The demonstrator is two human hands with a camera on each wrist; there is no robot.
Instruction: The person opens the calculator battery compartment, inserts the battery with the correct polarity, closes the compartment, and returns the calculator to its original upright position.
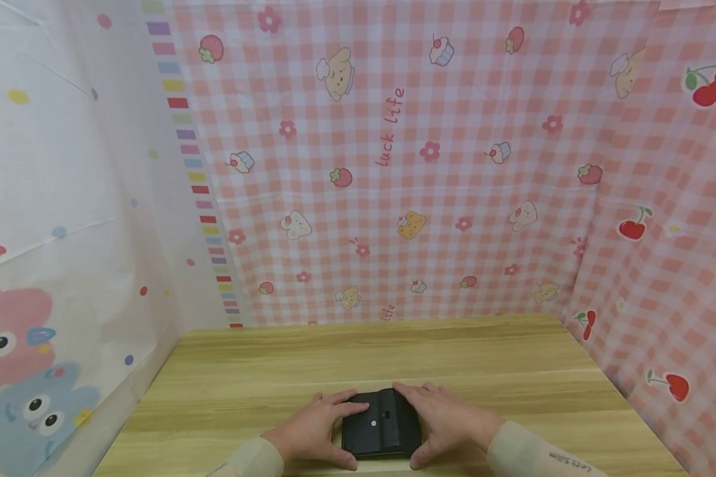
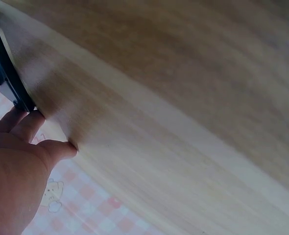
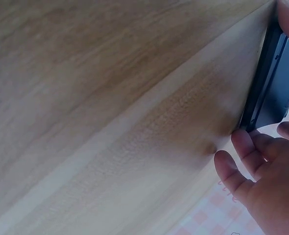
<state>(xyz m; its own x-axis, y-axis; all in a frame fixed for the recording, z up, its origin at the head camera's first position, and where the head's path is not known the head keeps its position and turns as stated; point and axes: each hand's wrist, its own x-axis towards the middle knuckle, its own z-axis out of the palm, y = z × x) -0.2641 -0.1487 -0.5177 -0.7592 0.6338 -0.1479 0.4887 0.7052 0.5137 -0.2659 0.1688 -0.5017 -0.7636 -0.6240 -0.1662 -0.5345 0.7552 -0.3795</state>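
Observation:
A flat black case-like object (image 1: 366,434) lies on the wooden table near its front edge, with a raised band across it and a small round silver stud; its exact kind cannot be told. My left hand (image 1: 313,427) rests along its left side, one finger reaching over the top and the thumb at the near corner. On the other side, my right hand (image 1: 447,421) spans from the far edge to the near corner, fingers touching the side. The right wrist view shows the object's sloped dark side (image 3: 276,83) beside the fingertips; in the left wrist view only a dark edge (image 2: 10,68) appears.
The wooden table (image 1: 334,354) stretches behind and to both sides of the hands. A pink checked cloth (image 1: 370,199) hangs at the back and right. White cloth (image 1: 95,199) with cartoon figures hangs at the left.

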